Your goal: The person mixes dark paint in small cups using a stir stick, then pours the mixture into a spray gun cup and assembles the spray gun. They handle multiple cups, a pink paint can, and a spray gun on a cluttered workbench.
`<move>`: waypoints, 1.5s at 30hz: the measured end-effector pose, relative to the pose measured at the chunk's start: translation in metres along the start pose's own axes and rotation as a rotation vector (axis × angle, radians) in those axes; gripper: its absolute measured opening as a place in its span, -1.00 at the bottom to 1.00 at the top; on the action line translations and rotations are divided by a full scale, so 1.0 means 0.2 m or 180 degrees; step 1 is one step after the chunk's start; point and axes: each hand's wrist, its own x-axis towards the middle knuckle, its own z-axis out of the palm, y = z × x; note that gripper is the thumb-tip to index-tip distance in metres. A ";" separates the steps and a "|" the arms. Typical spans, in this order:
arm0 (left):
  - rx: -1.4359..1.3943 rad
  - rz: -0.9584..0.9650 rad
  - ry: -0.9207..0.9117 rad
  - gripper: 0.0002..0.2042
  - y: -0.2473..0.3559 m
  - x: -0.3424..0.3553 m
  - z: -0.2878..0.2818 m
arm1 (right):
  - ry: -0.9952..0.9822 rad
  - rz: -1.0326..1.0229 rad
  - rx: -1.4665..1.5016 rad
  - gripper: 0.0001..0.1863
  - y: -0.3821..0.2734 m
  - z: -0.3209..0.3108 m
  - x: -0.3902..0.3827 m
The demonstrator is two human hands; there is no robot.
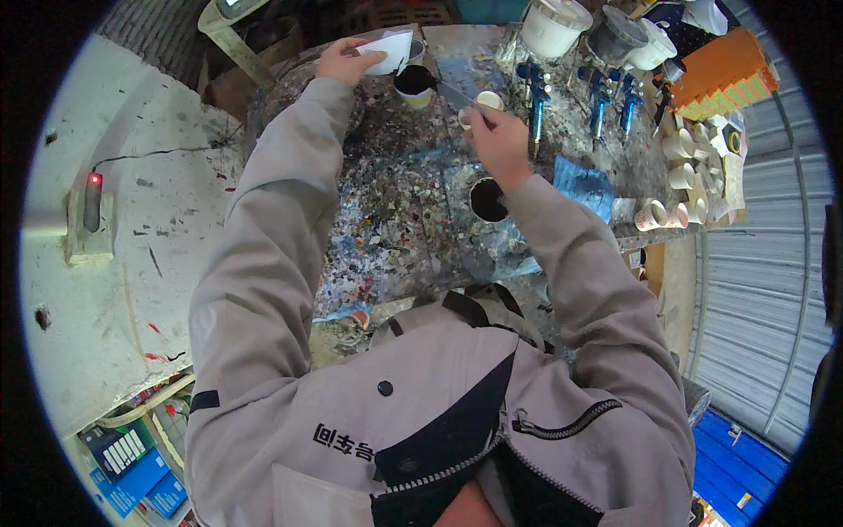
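Observation:
My left hand (344, 61) grips a flat white piece (384, 51), perhaps card or paper, held tilted near a pale cup (414, 48) at the back of the paint-spattered bench (369, 202). My right hand (497, 136) is closed on the handle of a thin metal spatula (454, 97), which reaches toward a cup of dark paint (415, 82); whether its tip is in the paint I cannot tell. A small pale cup (488, 101) stands just beyond my right fingers. Another cup with dark contents (488, 195) sits nearer me, beside my right wrist.
Three spray guns (598, 97) stand right, below white tubs (549, 26). Several paper cups (651, 213) line the right edge, near an orange box (720, 70) and blue cloth (581, 184). A white wall or board (132, 290) carries a device with a red light (93, 199).

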 end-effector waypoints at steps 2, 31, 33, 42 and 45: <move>0.0111 0.0133 0.0071 -0.38 -0.01 -0.01 0.00 | 0.0081 0.0959 0.1140 -0.71 0.00 0.08 0.02; -0.0798 0.0200 0.0068 -0.56 0.18 0.01 0.08 | 0.0428 0.1888 0.3270 -0.61 0.07 0.25 -0.09; -0.0737 0.0181 -0.0001 -0.56 0.21 0.00 0.09 | 0.0494 0.1995 0.3167 -0.63 0.10 0.29 -0.06; -0.0368 0.0330 0.0017 -0.54 0.16 0.03 0.07 | 0.0613 0.2145 0.3169 -0.67 0.14 0.12 -0.30; -0.0101 0.0734 0.0157 -0.49 0.07 0.05 0.05 | 0.0613 0.2019 0.3019 -0.69 0.08 0.07 -0.35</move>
